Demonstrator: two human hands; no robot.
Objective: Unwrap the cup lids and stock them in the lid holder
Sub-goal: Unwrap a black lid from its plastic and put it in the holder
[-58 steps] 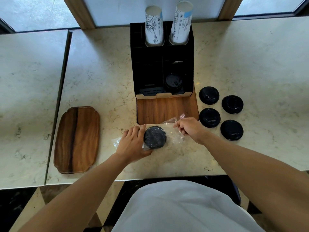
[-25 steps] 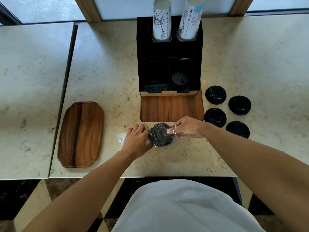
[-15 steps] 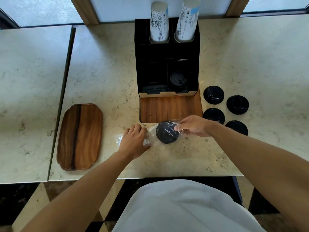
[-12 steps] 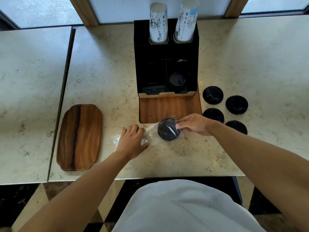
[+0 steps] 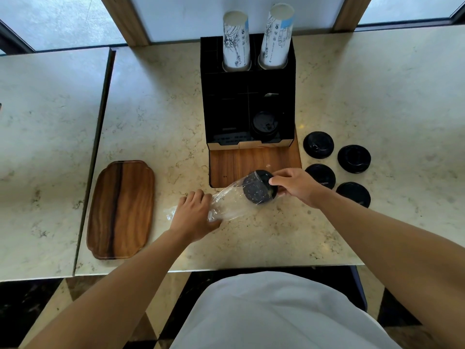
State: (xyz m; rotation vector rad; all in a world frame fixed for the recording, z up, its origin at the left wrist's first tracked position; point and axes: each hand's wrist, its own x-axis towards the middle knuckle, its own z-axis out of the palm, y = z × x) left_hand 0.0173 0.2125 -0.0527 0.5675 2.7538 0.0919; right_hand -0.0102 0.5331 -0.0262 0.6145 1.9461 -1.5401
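Note:
A stack of black cup lids (image 5: 256,188) lies partly inside a clear plastic sleeve (image 5: 226,205) on the marble counter, just in front of the holder's wooden base. My right hand (image 5: 294,183) grips the stack at the sleeve's open right end. My left hand (image 5: 193,215) presses down and holds the sleeve's crumpled left end. The black lid holder (image 5: 247,96) stands behind, with one black lid (image 5: 265,123) in its lower right slot.
Several loose black lids (image 5: 318,144) lie on the counter right of the holder. Two tall sleeves of paper cups (image 5: 236,41) stand in the holder's top. A wooden tray (image 5: 120,210) lies at the left, near the gap between the two counters.
My right hand has drawn the lid stack to the right and slightly away from me, stretching the sleeve. My left hand has stayed on the sleeve's left end.

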